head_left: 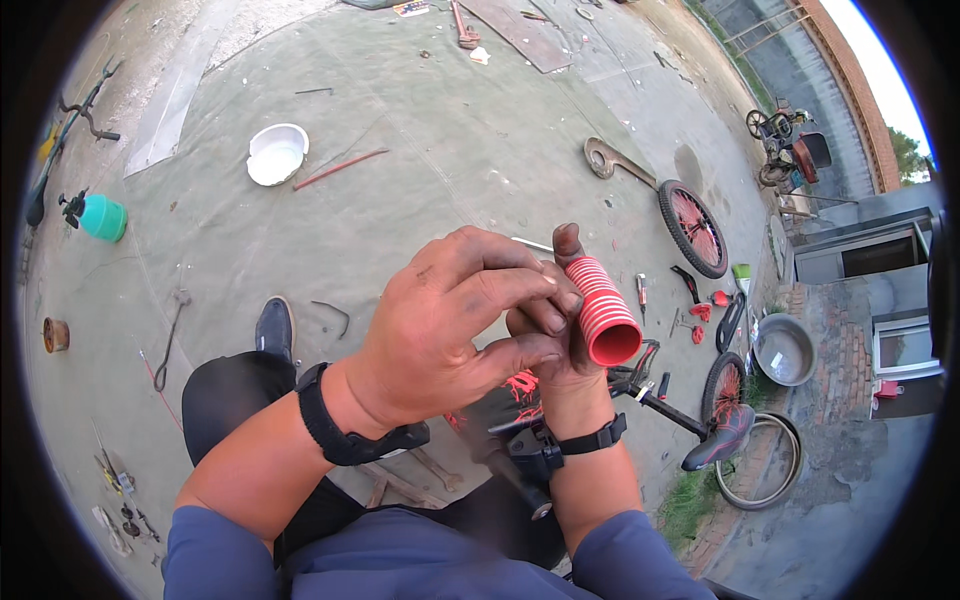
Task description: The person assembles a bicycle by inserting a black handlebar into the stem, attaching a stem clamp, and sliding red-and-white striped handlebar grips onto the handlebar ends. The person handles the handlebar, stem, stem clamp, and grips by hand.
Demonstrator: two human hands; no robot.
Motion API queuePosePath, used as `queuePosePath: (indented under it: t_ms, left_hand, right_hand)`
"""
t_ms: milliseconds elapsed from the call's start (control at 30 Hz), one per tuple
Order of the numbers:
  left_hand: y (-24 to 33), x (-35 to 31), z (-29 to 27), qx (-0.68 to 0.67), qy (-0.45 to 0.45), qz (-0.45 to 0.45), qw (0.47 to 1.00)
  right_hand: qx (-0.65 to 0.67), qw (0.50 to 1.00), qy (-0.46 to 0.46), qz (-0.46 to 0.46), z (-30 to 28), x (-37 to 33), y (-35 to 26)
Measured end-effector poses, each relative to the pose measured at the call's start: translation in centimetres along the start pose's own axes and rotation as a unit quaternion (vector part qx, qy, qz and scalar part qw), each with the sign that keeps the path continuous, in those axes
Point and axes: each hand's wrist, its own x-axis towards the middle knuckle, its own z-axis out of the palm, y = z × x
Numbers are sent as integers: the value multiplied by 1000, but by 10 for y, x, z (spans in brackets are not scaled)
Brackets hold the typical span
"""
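Note:
A hollow tube with red and white rings (606, 312) lies against my right hand (572, 372), its open end toward me. My right hand is closed around it, with the thumb sticking up by its far end. My left hand (430, 300) reaches across from the left, fingers bent in a pinch at the tube's left side, touching my right fingers. Whatever is between the left fingertips is hidden. Below my hands is part of a small bicycle: a black frame tube (672, 413), a red-spoked wheel (724, 388) and red strands (520, 392).
A detached red-spoked wheel (693, 228) lies at the right, near a large wrench-like tool (620, 163). A metal basin (784, 350) and a bare tyre (762, 462) are beyond the bicycle. Farther left are a white bowl (278, 154), a red rod (340, 169) and a teal spray bottle (103, 218).

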Motion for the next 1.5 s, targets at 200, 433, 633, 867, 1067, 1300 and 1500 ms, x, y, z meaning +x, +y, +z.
queuePosePath:
  t_ms: [200,433,633,867,1067,1300,1500]
  left_hand:
    - [-1,-4,-6,21,-14,4,1000]
    - [-1,-3,-6,36,-23,7,999]
    - [-1,-5,-7,-6,-34,-12,999]
    - [5,-13,2,-75,-57,-74,993]
    - [-1,-18,2,-31,-54,-69,996]
    - [-5,-19,3,-34,-53,-99,993]
    - [-5,-27,2,0,-68,-127,990]
  right_hand:
    - [57,990,-131,18,-7,1,-10]
    - [39,983,-177,21,-12,2,-15]
    - [-100,990,-87,-38,1,-1,-26]
    - [-342,934,-19,-98,6,-1,-39]
    - [-407,908,4,-100,12,-2,-38]
    - [-462,881,39,-90,14,-4,-42]
    - [-470,877,37,-88,15,-5,-40]
